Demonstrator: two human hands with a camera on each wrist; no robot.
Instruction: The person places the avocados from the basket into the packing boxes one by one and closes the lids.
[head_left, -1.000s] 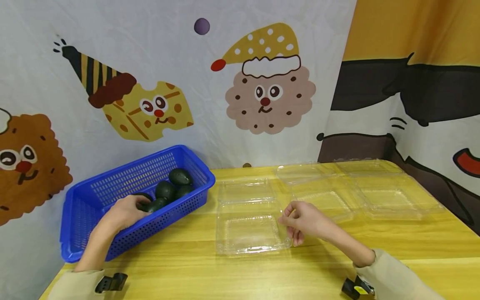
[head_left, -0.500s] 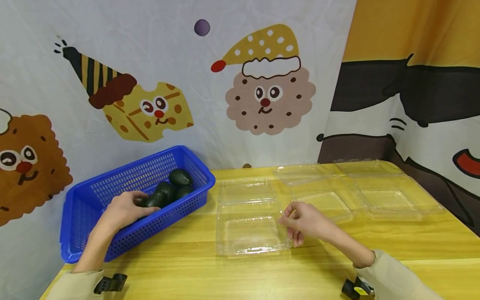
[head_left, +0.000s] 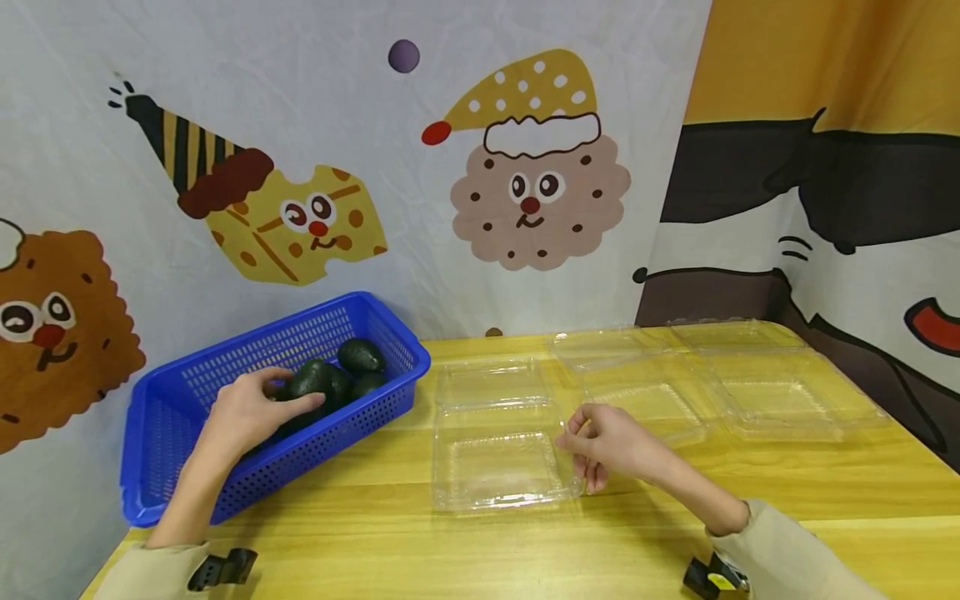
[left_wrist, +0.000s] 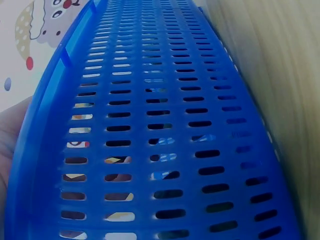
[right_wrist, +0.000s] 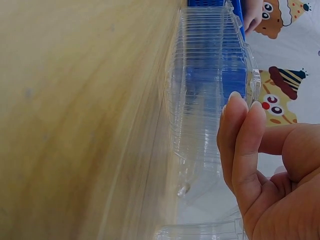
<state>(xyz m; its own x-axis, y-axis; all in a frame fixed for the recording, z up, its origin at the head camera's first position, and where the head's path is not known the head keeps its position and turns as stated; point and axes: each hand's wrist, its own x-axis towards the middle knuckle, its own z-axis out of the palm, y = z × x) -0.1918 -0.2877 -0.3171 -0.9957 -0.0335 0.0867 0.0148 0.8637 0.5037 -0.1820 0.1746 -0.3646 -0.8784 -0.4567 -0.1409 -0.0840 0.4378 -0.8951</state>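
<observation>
"Filling the background, is that a cartoon backdrop (head_left: 420, 208)?"

"Yes, and before it lies a yellow wood-grain table (head_left: 360, 542)."

"What stands on that?"

"A blue slotted basket (head_left: 390, 404) at the left, then a clear container (head_left: 498, 471) lying open near the middle, and more clear containers (head_left: 648, 404) farther right."

"And the fingers?"

"Thumb and fingertips of the right hand (head_left: 611, 442) pinch the middle container's right rim. The left hand (head_left: 247, 408) reaches over the basket's near rim, thumb and fingers curled round a dark green avocado (head_left: 306, 382)."

"Where's that avocado, exactly?"

"Within the basket, just left of the other avocados (head_left: 361, 356). Whether it touches them, I can't tell."
</observation>
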